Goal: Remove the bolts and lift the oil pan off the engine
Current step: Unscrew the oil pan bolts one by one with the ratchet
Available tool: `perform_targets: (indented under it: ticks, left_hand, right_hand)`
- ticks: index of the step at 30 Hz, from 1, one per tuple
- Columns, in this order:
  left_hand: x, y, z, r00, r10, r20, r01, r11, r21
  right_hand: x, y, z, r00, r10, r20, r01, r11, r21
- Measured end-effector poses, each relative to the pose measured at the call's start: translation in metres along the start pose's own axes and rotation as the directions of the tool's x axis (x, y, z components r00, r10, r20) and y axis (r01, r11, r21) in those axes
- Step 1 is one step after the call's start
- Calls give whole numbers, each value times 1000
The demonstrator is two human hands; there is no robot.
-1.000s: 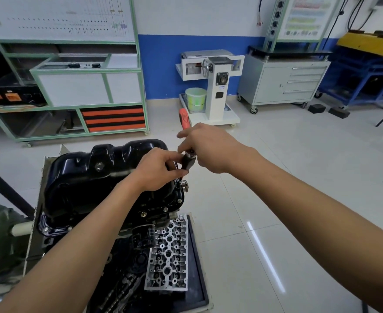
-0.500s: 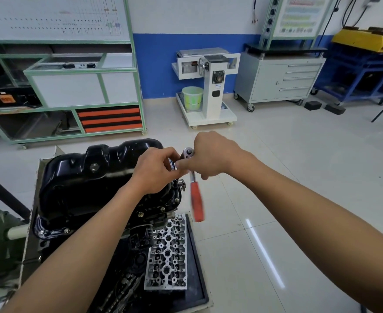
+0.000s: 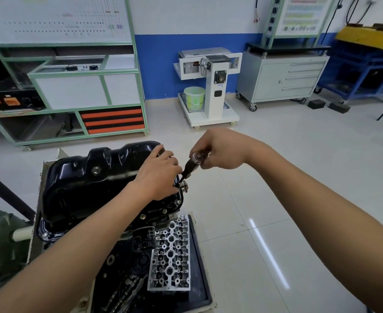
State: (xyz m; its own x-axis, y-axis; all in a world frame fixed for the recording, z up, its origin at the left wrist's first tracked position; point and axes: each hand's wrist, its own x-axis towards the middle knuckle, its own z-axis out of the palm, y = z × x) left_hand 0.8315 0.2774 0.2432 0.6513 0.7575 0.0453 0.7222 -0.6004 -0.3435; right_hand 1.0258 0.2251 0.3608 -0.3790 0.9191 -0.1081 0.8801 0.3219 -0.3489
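Most of the ratchet [image 3: 191,164] hides inside the right hand's [image 3: 220,150] grip.

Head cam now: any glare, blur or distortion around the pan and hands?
Head view: bright glare streak on the floor; specular highlights on the oil pan; left hand, right hand and ratchet fairly sharp; green rack bows from wide-angle distortion.

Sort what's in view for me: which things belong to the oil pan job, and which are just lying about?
In the job:
black oil pan
flange bolts
socket wrench, gripped by the right hand, with the left hand pinching its lower end

Not part of it:
cylinder head
oil filter
green bucket
grey drawer cabinet
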Motion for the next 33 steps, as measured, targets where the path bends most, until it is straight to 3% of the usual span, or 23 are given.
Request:
perform_targets:
  ticks: [4, 8, 18, 22, 26, 29, 31, 33]
  left_hand:
    - [8, -2, -11, 976, 49, 213, -74, 991, 112]
    - [19, 1, -15, 949, 51, 312, -105, 981, 161]
    - [54, 40, -1, 921, -23, 389, -76, 968, 237]
    - [58, 45, 5, 927, -32, 374, -65, 968, 243]
    - [60, 45, 1, 893, -11, 449, -103, 968, 228]
    - [60, 40, -12, 885, 33, 464, -107, 985, 134]
    - [60, 26, -24, 910, 73, 408, -43, 996, -82]
    - [53, 5, -37, 940, 80, 332, 55, 923, -381]
  right_hand:
    - [-2, 14, 1, 996, 17, -85, -3, 986, 169]
    - [-8, 22, -2, 993, 81, -85, -59, 971, 233]
    - [-33, 46, -10, 925, 328, -190, -256, 911, 324]
    - [-40, 55, -5, 904, 377, -202, -294, 891, 347]
    - [-45, 62, 0, 896, 396, -200, -296, 869, 395]
    - [-49, 65, 1, 891, 408, -200, -297, 856, 424]
    - [-54, 69, -2, 891, 403, -212, -282, 853, 439]
    - [-58, 72, -9, 896, 385, -221, -249, 848, 468]
